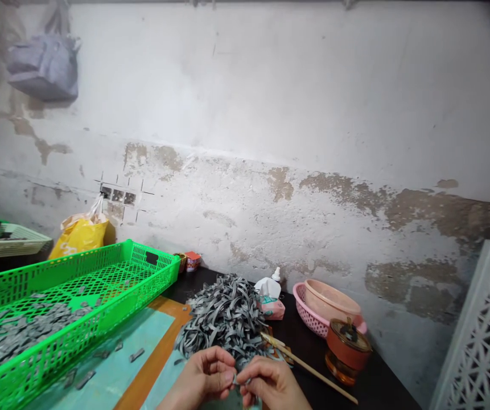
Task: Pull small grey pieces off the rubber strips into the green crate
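Observation:
Both hands meet at the bottom centre, just in front of a large heap of grey strips. My left hand is closed, thumb and fingers pinching a small grey strip. Close beside it on the right, my right hand pinches the same small piece, its fingers closed. Much of the strip is hidden by the fingertips. A long green crate on the left holds many small grey folded pieces. Several similar pieces lie on the light blue sheet between crate and hands.
Right of the heap are a tissue pack, a wooden stick, pink baskets and an amber jar. A yellow bag stands behind the crate. A white lattice panel stands at the far right.

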Demonstrator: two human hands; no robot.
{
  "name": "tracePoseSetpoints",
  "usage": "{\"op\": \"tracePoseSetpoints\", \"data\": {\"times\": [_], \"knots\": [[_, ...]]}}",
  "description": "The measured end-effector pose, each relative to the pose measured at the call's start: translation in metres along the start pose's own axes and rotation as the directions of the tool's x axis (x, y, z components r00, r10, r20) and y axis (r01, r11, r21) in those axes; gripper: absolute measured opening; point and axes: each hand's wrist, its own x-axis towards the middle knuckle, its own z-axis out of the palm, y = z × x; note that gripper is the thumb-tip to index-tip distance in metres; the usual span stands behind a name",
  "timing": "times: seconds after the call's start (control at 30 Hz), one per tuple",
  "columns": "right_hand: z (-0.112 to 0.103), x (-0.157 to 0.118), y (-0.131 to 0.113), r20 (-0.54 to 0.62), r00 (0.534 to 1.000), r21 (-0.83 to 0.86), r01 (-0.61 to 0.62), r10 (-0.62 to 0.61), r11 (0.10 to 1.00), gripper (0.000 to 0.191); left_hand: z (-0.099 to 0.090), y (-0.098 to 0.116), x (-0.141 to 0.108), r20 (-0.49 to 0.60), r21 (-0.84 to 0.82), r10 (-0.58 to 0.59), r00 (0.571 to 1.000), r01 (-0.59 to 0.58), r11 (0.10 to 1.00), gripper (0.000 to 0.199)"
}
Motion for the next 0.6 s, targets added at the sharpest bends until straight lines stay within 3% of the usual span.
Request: {"op": "tracePoseSetpoints", "data": {"times": [0.13,0.33,0.6], "knots": [[-0.002,0.002,0.005,0.069,0.996,-0.03,-0.059,0.061,0.998,0.022,-0.001,-0.003,0.001,0.026,-0.021,0.003,1.0,-0.002,1.0,0.033],[-0.002,0.007,0.019,-0.053,0.967,0.059,-0.244,0.247,0.968,0.035,0.002,0.0,-0.002,0.037,-0.024,0.022,0.999,-0.021,0.999,0.034],[-0.001,0.008,0.02,-0.073,0.953,0.098,-0.286,0.293,0.953,0.043,0.0,-0.004,0.001,0.1,-0.027,0.062,0.993,-0.06,0.998,0.031]]}}
